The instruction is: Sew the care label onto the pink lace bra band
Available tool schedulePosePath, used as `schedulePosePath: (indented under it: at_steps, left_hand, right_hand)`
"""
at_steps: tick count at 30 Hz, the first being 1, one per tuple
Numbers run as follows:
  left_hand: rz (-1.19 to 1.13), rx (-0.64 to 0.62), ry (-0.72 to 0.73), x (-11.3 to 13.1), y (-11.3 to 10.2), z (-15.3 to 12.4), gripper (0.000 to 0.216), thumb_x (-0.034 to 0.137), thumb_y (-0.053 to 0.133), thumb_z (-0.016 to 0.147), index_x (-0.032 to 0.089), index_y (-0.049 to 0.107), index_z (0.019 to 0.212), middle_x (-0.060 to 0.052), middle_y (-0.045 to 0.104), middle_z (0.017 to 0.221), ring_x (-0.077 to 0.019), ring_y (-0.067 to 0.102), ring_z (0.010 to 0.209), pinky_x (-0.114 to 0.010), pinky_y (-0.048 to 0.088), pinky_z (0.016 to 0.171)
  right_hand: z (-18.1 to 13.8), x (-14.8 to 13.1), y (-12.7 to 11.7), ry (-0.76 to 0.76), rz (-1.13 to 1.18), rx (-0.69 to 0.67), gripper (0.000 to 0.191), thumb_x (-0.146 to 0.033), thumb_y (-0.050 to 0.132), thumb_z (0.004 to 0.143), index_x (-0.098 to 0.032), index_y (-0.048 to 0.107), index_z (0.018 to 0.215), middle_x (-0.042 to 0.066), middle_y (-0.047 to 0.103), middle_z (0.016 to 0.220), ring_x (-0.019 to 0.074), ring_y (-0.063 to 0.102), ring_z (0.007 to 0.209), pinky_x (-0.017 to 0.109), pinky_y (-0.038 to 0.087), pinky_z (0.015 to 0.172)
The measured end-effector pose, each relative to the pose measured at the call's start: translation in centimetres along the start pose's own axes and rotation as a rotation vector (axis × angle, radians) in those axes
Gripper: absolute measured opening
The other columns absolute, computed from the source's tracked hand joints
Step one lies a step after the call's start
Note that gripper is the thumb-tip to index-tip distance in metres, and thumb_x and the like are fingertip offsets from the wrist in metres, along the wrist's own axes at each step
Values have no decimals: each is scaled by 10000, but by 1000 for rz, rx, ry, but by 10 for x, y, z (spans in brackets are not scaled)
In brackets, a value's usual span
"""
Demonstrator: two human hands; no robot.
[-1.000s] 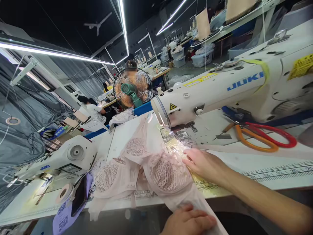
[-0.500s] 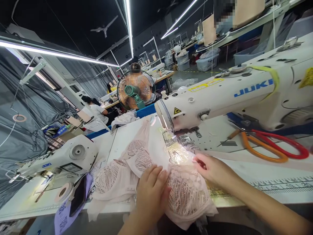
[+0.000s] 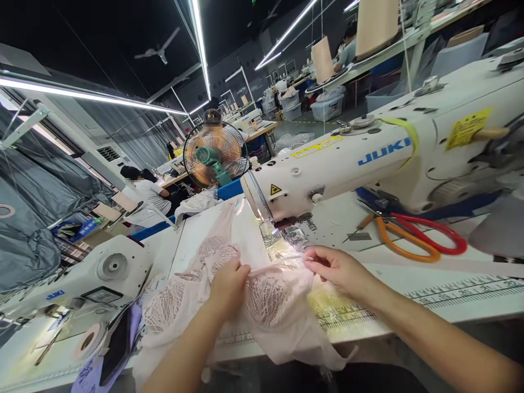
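Note:
A pale pink lace bra lies in front of the sewing machine, one cup between my hands and its lower part hanging over the table's front edge. My left hand is closed on the fabric at that cup's left side, its fingertips mostly hidden. With thumb and fingers pinched together, my right hand holds the upper right edge close to the lit needle area. More pink lace pieces lie to the left of my left hand, partly behind my forearm.
Orange-and-red-handled scissors lie right of the machine head. A second sewing machine, a tape roll and a dark phone are at left. Ruler markings run along the front edge. Beyond stands a fan; people sit farther back.
My left hand has gone from lying over the lace to gripping the cup's left side. The bra's edge is pulled straighter between my hands, and its lower part is spread out. The view has shifted right.

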State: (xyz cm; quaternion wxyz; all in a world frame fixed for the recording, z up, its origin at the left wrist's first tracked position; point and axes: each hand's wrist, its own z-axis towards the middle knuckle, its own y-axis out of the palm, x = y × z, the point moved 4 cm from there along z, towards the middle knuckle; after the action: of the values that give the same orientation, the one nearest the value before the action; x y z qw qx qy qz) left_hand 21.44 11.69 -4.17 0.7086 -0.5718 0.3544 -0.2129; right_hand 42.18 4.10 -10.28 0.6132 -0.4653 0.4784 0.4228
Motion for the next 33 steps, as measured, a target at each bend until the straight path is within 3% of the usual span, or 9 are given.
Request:
schedulePosePath:
  at_steps: [4,9,12,17,21,24,28,33]
  left_hand:
    - [144,10,-47,-10,-29,4,286,112,374,830,202,605,972,-54,563,837,-207,530,745,-274,349,581]
    - [251,41,49,-15,-49,14,275,91,397,820,222,579,979,-47,575,867,-199,532,786,-273,377,606]
    - [215,45,135,-12,-38,24,200,168,495,813,209,573,992,-57,584,889,-210,534,849,-314,419,706]
    - [26,47,192,6,-3,21,470,404,573,793,171,477,1189,-111,559,1121,-264,501,1043,-415,407,876]
    - [-286,0,239,13,9,8,312,286,455,865,166,498,1149,-79,619,1001,-213,549,988,-366,450,855]
    - [-313,9,250,10,10,1,290,208,464,841,150,519,1120,-99,599,1111,-238,491,1120,-407,398,963]
    - [-303,129,238,16,4,-14,326,175,455,826,114,508,1142,-161,517,1239,-290,437,1187,-488,385,972]
    - [-712,240,275,61,-13,-23,244,166,413,843,174,577,1023,-90,628,996,-185,593,905,-330,513,776]
  right_hand:
    - [13,-3,4,-11,34,39,231,-427,484,727,-206,535,770,-30,487,664,132,485,616,236,428,557]
    - [19,-2,7,14,-36,41,250,-455,431,719,-215,498,724,-24,520,658,148,552,623,245,447,550]
    - [14,1,4,41,-179,41,205,-420,429,712,-225,472,667,-31,515,589,155,531,566,256,402,525]
    - [-5,10,-16,72,-464,84,117,-334,457,640,-240,418,582,-17,480,525,177,435,515,277,288,502]
    - [-24,19,-29,108,-639,5,114,-352,452,636,-249,407,619,-4,507,550,193,455,517,287,301,501]
    - [-37,27,-32,163,-738,-100,136,-393,428,683,-257,420,688,6,545,596,207,498,555,298,341,527]
    - [-47,30,-27,180,-681,-185,199,-445,383,749,-255,427,710,2,519,596,203,487,570,297,352,542]
    - [-47,13,-20,141,-429,-182,228,-439,407,774,-228,456,700,-17,457,615,173,449,597,274,339,547]
